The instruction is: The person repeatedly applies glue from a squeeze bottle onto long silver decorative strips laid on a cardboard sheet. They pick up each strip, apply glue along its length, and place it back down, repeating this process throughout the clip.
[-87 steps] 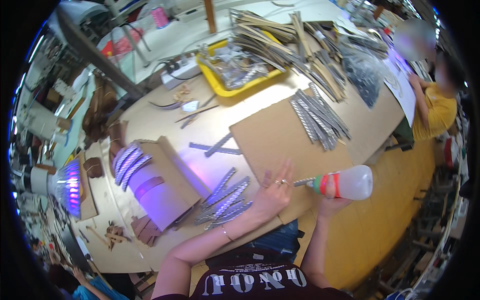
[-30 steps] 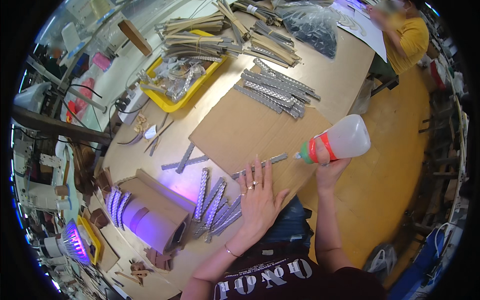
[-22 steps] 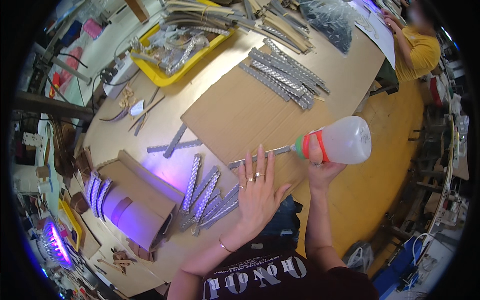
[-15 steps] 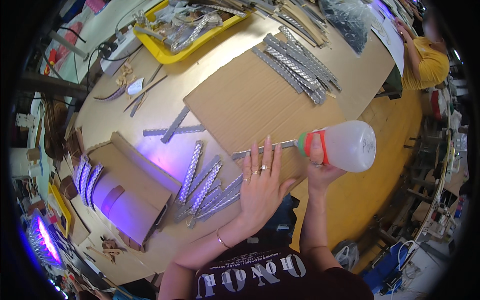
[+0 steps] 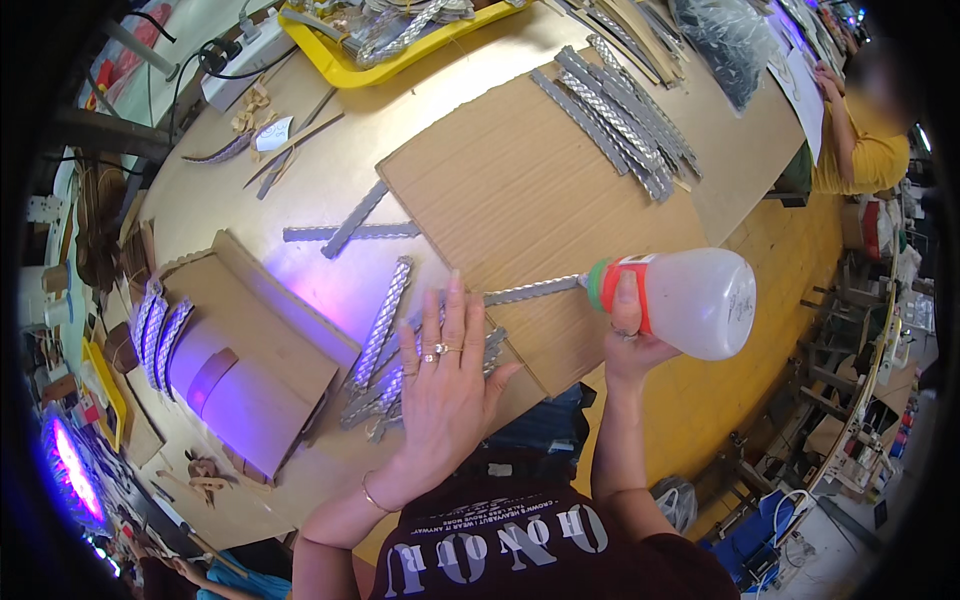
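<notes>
My right hand (image 5: 637, 340) is closed around a translucent white squeeze bottle (image 5: 708, 300) with a red band and a green collar. The bottle is tipped on its side, its nozzle at the right end of a narrow grey strip (image 5: 530, 291). That strip lies across a flat cardboard sheet (image 5: 480, 190). My left hand (image 5: 445, 375) is flat with fingers stretched, over a loose pile of silver braided strips (image 5: 383, 320). Its fingertips are just left of the grey strip's left end; whether they touch it I cannot tell.
More braided and grey strips (image 5: 615, 120) lie on the sheet's far right. A yellow tray (image 5: 350, 70) stands at the back. At the left, a folded cardboard piece (image 5: 260, 370) holds curved braided strips, near a glowing purple lamp (image 5: 75, 470). A person in yellow (image 5: 875, 150) works far right.
My left hand has moved left off the grey strip to above the pile. My right hand keeps the bottle at the strip's right end. The whole view has shifted slightly.
</notes>
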Demonstrator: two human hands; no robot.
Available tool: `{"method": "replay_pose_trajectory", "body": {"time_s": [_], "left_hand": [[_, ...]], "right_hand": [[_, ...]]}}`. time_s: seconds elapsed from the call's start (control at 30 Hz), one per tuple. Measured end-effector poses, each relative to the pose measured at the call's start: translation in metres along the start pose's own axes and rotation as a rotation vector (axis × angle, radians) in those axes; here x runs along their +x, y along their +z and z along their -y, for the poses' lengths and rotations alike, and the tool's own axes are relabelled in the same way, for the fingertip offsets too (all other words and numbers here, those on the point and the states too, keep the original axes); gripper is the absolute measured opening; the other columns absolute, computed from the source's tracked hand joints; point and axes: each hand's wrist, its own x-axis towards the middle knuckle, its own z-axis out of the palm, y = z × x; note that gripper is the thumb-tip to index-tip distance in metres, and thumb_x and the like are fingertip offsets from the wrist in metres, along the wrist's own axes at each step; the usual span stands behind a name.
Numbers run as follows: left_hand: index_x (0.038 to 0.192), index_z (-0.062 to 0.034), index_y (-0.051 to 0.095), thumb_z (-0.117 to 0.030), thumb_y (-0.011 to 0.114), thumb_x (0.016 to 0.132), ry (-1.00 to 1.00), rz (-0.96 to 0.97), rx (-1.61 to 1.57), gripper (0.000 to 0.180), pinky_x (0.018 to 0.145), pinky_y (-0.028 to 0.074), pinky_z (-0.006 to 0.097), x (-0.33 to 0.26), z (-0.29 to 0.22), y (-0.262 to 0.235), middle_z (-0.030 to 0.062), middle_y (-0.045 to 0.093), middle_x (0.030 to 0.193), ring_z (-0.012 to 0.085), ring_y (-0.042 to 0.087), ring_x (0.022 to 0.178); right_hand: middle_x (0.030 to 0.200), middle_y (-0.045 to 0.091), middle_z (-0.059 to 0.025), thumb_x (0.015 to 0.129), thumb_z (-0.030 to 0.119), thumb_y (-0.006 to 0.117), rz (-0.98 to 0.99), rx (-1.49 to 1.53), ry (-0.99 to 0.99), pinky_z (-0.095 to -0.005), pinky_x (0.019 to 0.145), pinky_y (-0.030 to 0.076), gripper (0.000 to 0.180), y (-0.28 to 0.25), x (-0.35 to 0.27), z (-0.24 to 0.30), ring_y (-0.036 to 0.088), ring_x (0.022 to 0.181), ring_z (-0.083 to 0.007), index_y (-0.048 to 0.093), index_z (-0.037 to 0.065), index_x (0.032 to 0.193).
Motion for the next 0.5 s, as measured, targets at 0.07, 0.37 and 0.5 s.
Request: {"method": "replay_pose_trajectory", "body": {"time_s": [0.07, 0.37, 0.5], "left_hand": [[0.14, 0.006, 0.038, -0.041, 0.063, 0.086, -0.006, 0.006, 0.0, 0.076, 0.114, 0.009, 0.055, 0.0, 0.0, 0.003, 0.0201, 0.025, 0.154, 0.0397, 0.019, 0.143], [0.138, 0.004, 0.044, -0.047, 0.06, 0.085, 0.004, -0.041, 0.18, 0.075, 0.116, 0.004, 0.052, 0.003, -0.005, 0.021, 0.0166, 0.029, 0.153, 0.0365, 0.019, 0.144], [0.136, -0.001, 0.049, -0.047, 0.061, 0.082, 0.013, -0.088, 0.281, 0.072, 0.116, 0.011, 0.048, 0.001, -0.005, 0.022, 0.0132, 0.033, 0.152, 0.0316, 0.026, 0.143]], "right_hand": [[0.099, 0.06, -0.0108, 0.081, 0.015, 0.075, -0.003, -0.009, 0.005, -0.0341, 0.078, 0.052, 0.041, 0.001, 0.0, 0.0, 0.061, 0.085, -0.0209, 0.053, -0.003, 0.112], [0.088, 0.065, -0.0083, 0.083, 0.017, 0.072, 0.149, 0.01, -0.125, -0.0354, 0.066, 0.05, 0.021, 0.014, -0.017, 0.02, 0.061, 0.075, -0.022, 0.064, 0.004, 0.097], [0.102, 0.062, -0.0121, 0.084, 0.02, 0.067, 0.389, 0.031, -0.096, -0.0372, 0.082, 0.05, 0.031, 0.02, -0.044, 0.015, 0.061, 0.089, -0.0249, 0.058, 0.001, 0.107]]}}
